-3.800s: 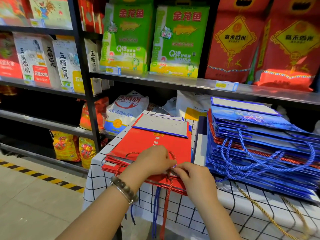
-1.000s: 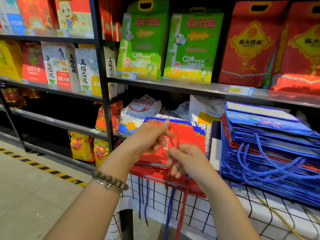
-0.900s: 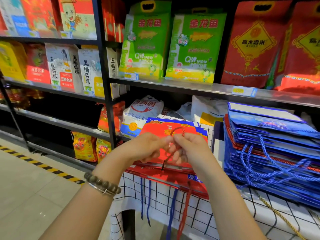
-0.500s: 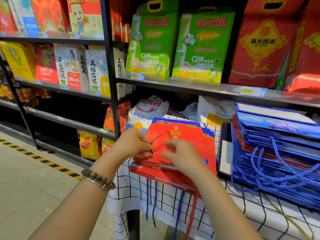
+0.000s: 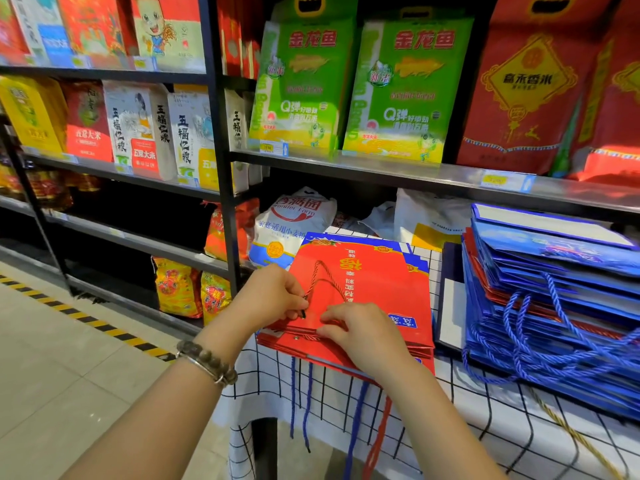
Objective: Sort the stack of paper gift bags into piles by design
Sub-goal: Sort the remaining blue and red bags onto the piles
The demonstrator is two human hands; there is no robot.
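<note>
Shop shelves (image 5: 381,168) of rice sacks stand behind a table with a checked cloth (image 5: 485,427). We are tidying: our left hand (image 5: 273,299) pinches the twisted red cord handle (image 5: 325,277) lying on the glossy, flat red bag (image 5: 377,289) atop the red pile, and our right hand (image 5: 363,336) pinches its near edge. Next, we judge, comes a bag from the blue stack (image 5: 554,271) at the right — its cords are tangled and need care.
</note>
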